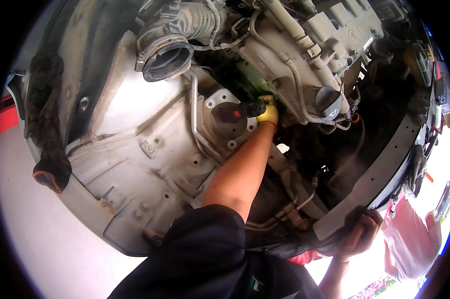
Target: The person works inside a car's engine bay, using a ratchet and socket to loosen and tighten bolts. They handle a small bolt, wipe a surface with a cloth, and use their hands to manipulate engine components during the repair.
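Observation:
My left hand (269,112) wears a yellow glove and reaches deep into a car's engine bay. It is closed on a short dark cylindrical tool (252,108) that points left toward the round strut mount (228,118). The hand sits in the gap between that mount and the grey engine (304,55). My bare left forearm runs up from a black sleeve. My right hand (360,233) is bare and grips the edge of the dark front crossmember (379,174) at the lower right.
A ribbed air intake hose (166,59) gapes open at the upper left. A black oil filler cap (329,101) sits right of my left hand. A dark glove with an orange cuff (50,172) lies on the fender. A person in pink (414,239) stands at the right.

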Action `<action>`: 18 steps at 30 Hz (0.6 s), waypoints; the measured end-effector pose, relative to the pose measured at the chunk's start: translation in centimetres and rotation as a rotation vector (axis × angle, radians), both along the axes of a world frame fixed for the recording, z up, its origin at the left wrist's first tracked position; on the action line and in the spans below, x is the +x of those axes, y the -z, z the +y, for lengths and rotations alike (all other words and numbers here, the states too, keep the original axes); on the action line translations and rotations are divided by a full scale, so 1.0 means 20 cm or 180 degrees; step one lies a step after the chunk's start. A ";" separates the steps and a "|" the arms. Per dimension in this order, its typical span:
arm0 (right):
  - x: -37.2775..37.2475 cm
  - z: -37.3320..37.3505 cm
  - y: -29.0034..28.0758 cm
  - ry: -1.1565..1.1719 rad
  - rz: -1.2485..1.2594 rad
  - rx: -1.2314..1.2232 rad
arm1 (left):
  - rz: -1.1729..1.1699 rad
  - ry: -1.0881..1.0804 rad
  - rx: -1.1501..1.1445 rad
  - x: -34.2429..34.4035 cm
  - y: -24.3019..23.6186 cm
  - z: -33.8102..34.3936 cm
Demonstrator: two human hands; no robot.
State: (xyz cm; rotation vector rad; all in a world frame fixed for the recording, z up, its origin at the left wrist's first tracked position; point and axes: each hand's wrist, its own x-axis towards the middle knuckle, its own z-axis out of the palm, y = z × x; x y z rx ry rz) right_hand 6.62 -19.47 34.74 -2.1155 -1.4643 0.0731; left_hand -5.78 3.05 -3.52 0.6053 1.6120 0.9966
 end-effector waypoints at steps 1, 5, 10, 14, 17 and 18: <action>0.00 0.00 0.00 0.0000 -0.0030 -0.0024 | 0.0053 -0.0053 0.0102 0.00 -0.02 0.00; -0.01 0.00 -0.01 0.0017 -0.0043 -0.0055 | 0.0033 -0.0614 0.0075 0.03 -0.09 0.02; 0.01 0.00 -0.01 -0.0018 0.0008 -0.0063 | -0.0990 -0.0933 -0.0220 0.01 0.05 0.06; 0.01 0.00 -0.01 0.0012 -0.0002 -0.0049 | -0.0900 -0.0891 0.0121 0.00 0.05 0.07; 0.01 0.00 -0.01 0.0046 -0.0032 -0.0096 | -0.2098 -0.1750 -0.0242 0.05 -0.01 0.10; 0.00 0.00 -0.01 0.0061 -0.0051 -0.0128 | -0.2209 -0.1792 -0.0333 0.05 -0.04 0.12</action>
